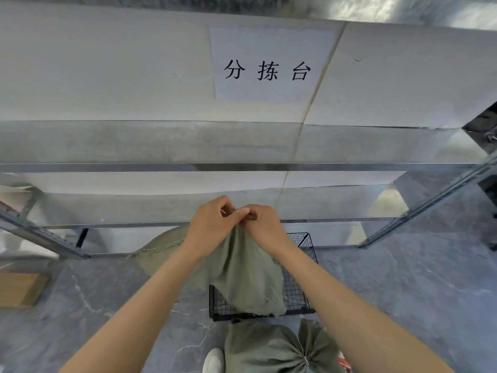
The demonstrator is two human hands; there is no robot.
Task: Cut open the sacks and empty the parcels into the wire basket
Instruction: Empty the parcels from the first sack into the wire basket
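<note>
Both hands are holding up a limp olive-green woven sack (242, 270) directly above the black wire basket (297, 292). The left hand (212, 224) and the right hand (265, 227) are pinching its bunched upper edge with curled fingers, the knuckles almost touching each other. The cloth is hanging flat and slack, and its lower edge is draping over the front part of the basket, so I am judging it nearly empty, light and soft. It is folding wherever it is not held, so a grip at two separate corners would probably shake it out better. Just in front of the basket, on the person's side, a second olive-green sack with a tied neck (263, 348) is lying full and rounded. It is probably heavy, and the neck under the tie seems the place to take and cut. A third olive-green sack (161, 246) is lying behind the basket, to its left.
</note>
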